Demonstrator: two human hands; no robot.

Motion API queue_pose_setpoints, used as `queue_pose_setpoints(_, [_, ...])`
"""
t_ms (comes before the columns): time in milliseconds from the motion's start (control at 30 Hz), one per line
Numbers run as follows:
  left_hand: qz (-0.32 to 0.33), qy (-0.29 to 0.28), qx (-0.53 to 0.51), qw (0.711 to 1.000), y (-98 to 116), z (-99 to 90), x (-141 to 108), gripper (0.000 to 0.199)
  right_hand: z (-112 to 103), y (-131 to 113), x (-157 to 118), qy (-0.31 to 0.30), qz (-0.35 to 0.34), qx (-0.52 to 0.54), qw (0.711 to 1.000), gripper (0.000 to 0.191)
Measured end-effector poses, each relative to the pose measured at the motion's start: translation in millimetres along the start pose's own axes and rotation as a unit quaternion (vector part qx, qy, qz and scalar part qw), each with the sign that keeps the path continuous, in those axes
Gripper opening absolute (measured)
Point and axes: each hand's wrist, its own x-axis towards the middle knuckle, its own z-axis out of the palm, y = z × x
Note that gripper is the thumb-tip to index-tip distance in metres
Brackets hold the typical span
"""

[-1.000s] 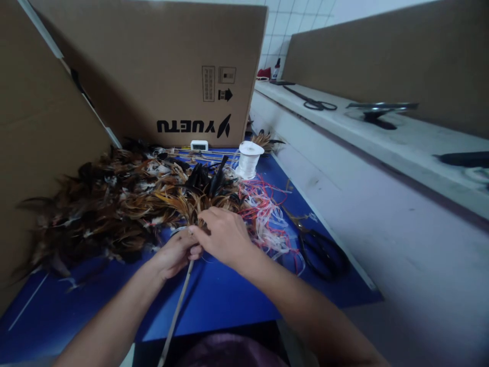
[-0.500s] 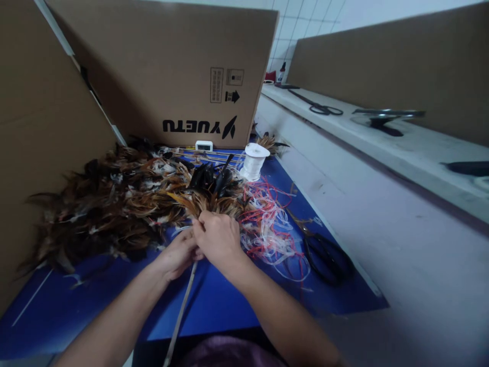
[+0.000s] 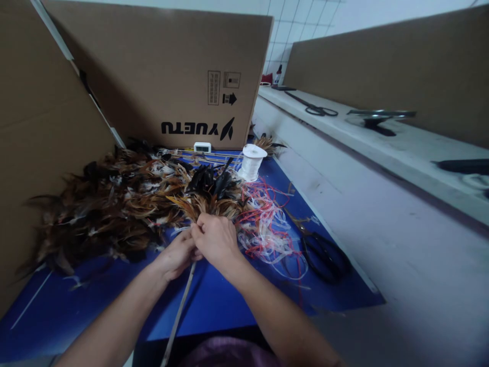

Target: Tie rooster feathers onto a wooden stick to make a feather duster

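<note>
My left hand [image 3: 179,255] is closed around the upper part of a thin stick [image 3: 179,316], which slants down toward my lap. Pressed against it, my right hand [image 3: 216,239] has its fingers curled at the base of a feather bunch [image 3: 214,188], black on top and brown below. The fingertips of both hands meet and hide the join between stick and feathers. A big heap of brown and black feathers [image 3: 103,209] lies to the left. Tangled red and clear strings [image 3: 267,229] lie right of my right hand.
Black-handled scissors [image 3: 324,255] lie at the table's right. A white spool [image 3: 252,162] and a small white device [image 3: 202,147] stand behind the feathers. Cardboard walls [image 3: 153,66] enclose the back and left. More scissors [image 3: 317,109] rest on the right ledge [image 3: 344,122].
The view has shifted slightly. Both hands keep nearly the same place and hold at the feather bunch and stick.
</note>
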Motion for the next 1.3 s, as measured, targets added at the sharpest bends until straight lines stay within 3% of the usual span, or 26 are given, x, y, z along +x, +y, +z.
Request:
queue_pose_setpoints(233, [-0.014, 0.028, 0.009, 0.999, 0, 2.4, 0, 0.034, -4, 0, 0, -0.004, 0.009, -0.005, 1.0, 0.023])
queue_pose_setpoints(467, [-0.01, -0.023, 0.033, 0.999, -1, 0.2, 0, 0.033, -5, 7, 1, -0.025, 0.009, 0.022, 0.999, 0.022])
queue_pose_setpoints(700, [-0.018, -0.012, 0.042, 0.999, -2, -4.5, 2, 0.032, -8, 7, 4, -0.022, 0.016, 0.044, 0.999, 0.026])
queue_pose_setpoints(800, [-0.019, -0.025, 0.044, 0.999, 1, -4.0, 0, 0.032, -12, 8, 1, -0.008, 0.017, 0.109, 0.994, 0.027])
queue_pose_setpoints(900, [-0.017, -0.049, 0.044, 0.998, 7, -2.4, -2, 0.031, -21, 15, -4, 0.035, 0.011, 0.217, 0.975, 0.024])
queue_pose_setpoints(1033, [-0.005, -0.055, 0.043, 0.998, 19, -2.4, -7, 0.025, -27, 36, -12, 0.192, 0.007, 0.337, 0.922, 0.015])
queue_pose_setpoints(1100, [0.006, -0.043, 0.034, 0.998, 26, -2.7, -10, 0.021, -23, 49, -14, 0.236, 0.034, 0.382, 0.893, 0.014])
queue_pose_setpoints(1200, [0.013, -0.036, 0.022, 0.999, 37, 0.1, -13, 0.018, -10, 61, -15, 0.194, 0.093, 0.46, 0.862, 0.012])
queue_pose_setpoints(1300, [0.027, -0.026, 0.021, 0.999, 49, 6.6, -17, 0.016, 7, 60, -18, 0.109, 0.096, 0.522, 0.84, 0.02])
